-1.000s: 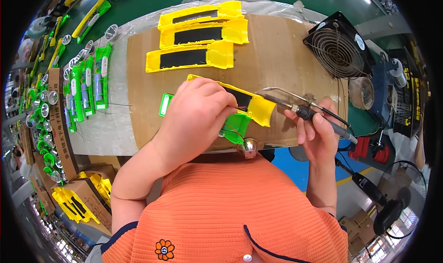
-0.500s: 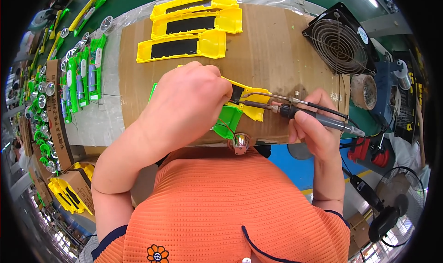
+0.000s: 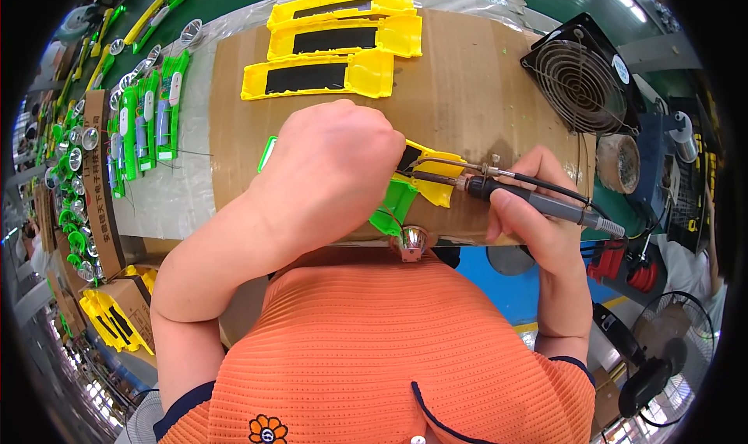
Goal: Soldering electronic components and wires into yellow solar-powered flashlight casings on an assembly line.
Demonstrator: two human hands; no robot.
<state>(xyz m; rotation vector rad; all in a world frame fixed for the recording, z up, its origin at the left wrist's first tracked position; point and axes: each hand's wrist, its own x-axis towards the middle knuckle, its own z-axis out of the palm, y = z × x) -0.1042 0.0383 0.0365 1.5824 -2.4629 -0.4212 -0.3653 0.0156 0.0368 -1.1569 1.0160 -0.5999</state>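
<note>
Soldering iron [image 3: 549, 204] is clamped in the right hand [image 3: 544, 237], its tip nearer the left hand [image 3: 336, 154] than one second ago. Left grip cannot be told, fingertips hidden; yellow shell [image 3: 438, 194] lies beneath iron and left hand.

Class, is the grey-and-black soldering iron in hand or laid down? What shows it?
In hand: the right hand holds the iron by its grey handle, metal shaft pointing left toward the nearest yellow plastic shell.
</note>
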